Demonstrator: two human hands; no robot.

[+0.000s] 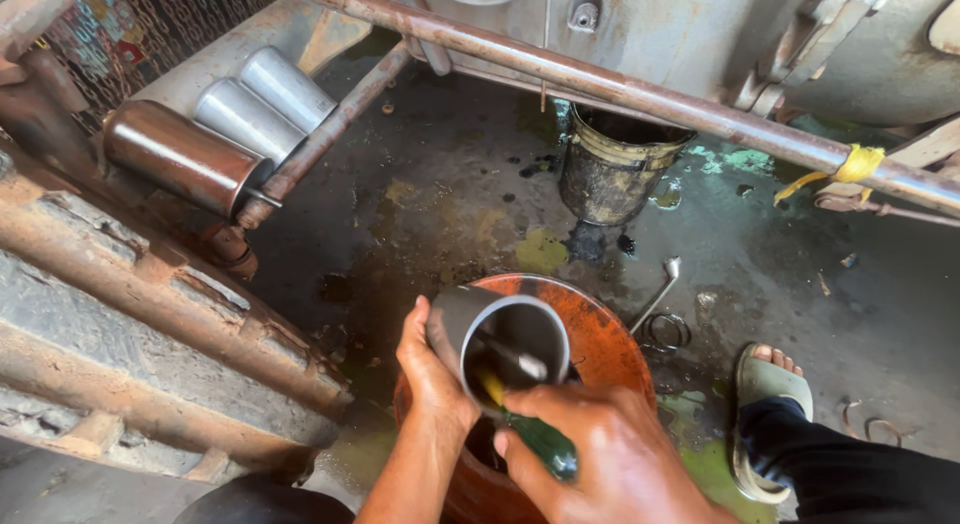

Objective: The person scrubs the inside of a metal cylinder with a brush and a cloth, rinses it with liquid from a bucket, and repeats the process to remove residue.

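My left hand (430, 374) grips a grey metal cylinder sleeve (470, 324) from its left side, its open mouth tilted toward me. In my right hand (610, 454) is a screwdriver with a green and yellow handle (535, 434). Its metal shaft (515, 362) reaches into the sleeve's dark bore. Both hands are over a round orange basin (610, 339) on the oily floor.
A dirty bucket (615, 169) stands under a rusty pipe (560, 74). Three more cylinder sleeves (215, 134) lie at the upper left by a rusty frame (130, 314). A wrench (660, 289) and rings (667, 332) lie on the floor. My sandalled foot (768, 384) is at right.
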